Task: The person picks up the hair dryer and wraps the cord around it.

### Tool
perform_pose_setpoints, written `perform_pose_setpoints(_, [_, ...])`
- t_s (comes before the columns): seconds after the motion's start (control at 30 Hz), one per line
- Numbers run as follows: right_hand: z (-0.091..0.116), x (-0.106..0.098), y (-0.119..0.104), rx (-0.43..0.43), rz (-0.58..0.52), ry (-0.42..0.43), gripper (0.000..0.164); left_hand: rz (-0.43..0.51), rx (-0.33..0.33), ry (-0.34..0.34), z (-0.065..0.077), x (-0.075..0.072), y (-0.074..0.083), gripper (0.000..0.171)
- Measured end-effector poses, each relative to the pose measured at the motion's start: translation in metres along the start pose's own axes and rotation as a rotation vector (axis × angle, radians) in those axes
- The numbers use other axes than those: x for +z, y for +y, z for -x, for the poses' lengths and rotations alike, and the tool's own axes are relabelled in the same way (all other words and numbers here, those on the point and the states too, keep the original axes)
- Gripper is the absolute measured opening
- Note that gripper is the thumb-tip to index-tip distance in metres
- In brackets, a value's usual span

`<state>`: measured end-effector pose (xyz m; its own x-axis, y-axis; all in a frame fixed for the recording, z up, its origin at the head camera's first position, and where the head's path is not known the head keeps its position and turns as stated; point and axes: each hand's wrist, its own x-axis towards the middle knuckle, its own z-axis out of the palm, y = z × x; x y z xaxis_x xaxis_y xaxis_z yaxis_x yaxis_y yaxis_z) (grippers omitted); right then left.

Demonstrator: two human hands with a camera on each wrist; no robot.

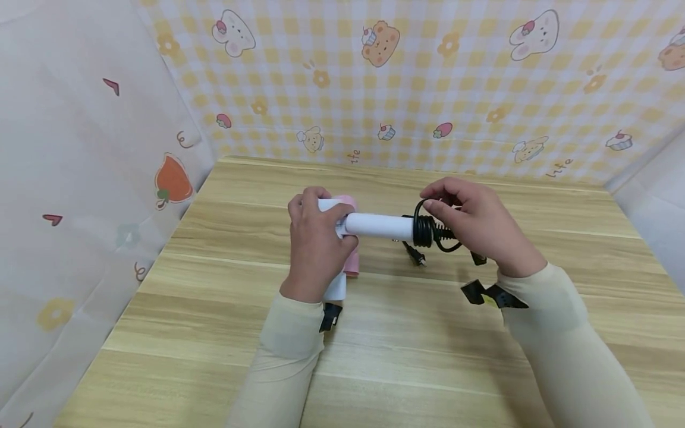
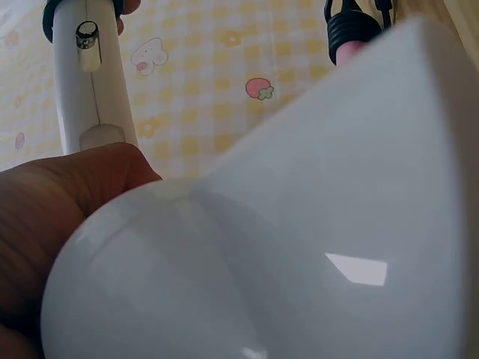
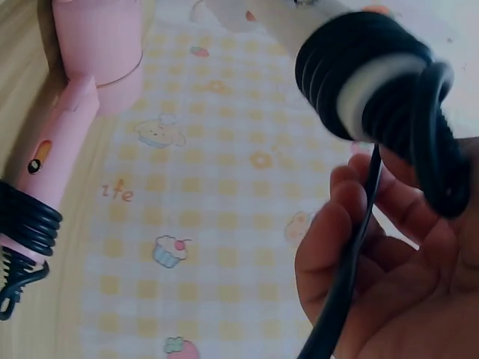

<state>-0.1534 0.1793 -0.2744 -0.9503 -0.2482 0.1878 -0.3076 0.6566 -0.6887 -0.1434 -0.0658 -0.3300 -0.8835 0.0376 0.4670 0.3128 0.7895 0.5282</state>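
My left hand [image 1: 320, 244] grips a white hair dryer [image 1: 379, 226] by its barrel, thumb and fingers around where the handle joins. The handle points right, raised over the table. Black cord [image 1: 423, 231] is wound in several tight coils around the handle's end. At that end my right hand [image 1: 476, 217] pinches a loose length of the cord between thumb and fingers. In the right wrist view the cord [image 3: 348, 277] runs down past the curled fingers. Behind and below lies a pink hair dryer [image 3: 97, 45], partly hidden by the white one in the head view.
The pink dryer's handle also carries wound black cord [image 3: 30, 221]. A black plug [image 1: 414, 254] lies on the wood-grain table [image 1: 396, 356] beneath the white handle. A yellow checked cloth [image 1: 407, 89] with cartoon prints hangs along the back, and a pale printed cloth [image 1: 80, 166] at left.
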Motion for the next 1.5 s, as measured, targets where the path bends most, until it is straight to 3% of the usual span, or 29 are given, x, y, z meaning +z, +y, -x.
perform_pose_setpoints(0.23, [-0.008, -0.003, 0.018, 0.035, -0.092, -0.151, 0.020, 0.019, 0.023, -0.009, 0.000, 0.001, -0.001, 0.033])
perform_pose_setpoints(0.43, [-0.008, 0.003, 0.032, -0.006, -0.176, -0.203, 0.023, 0.044, 0.017, -0.021, 0.000, -0.001, 0.000, 0.032])
perform_pose_setpoints(0.6, [0.000, 0.011, 0.034, 0.011, -0.194, -0.199, 0.024, 0.069, -0.021, -0.017, 0.000, -0.003, 0.001, 0.034])
perform_pose_setpoints(0.83, [0.009, 0.021, 0.031, -0.057, -0.158, -0.169, 0.028, 0.122, -0.079, -0.022, -0.001, -0.005, 0.001, 0.034])
perform_pose_setpoints(1.13, [0.019, 0.032, 0.021, 0.073, -0.117, -0.197, 0.017, 0.128, -0.136, 0.003, -0.001, -0.006, -0.003, 0.036])
perform_pose_setpoints(1.37, [0.027, 0.037, 0.023, -0.018, -0.179, -0.230, 0.009, 0.117, -0.152, -0.003, -0.001, -0.003, -0.003, 0.036])
perform_pose_setpoints(1.5, [0.031, 0.040, 0.023, -0.043, -0.122, -0.226, 0.008, 0.093, -0.149, 0.007, -0.001, -0.002, -0.003, 0.037])
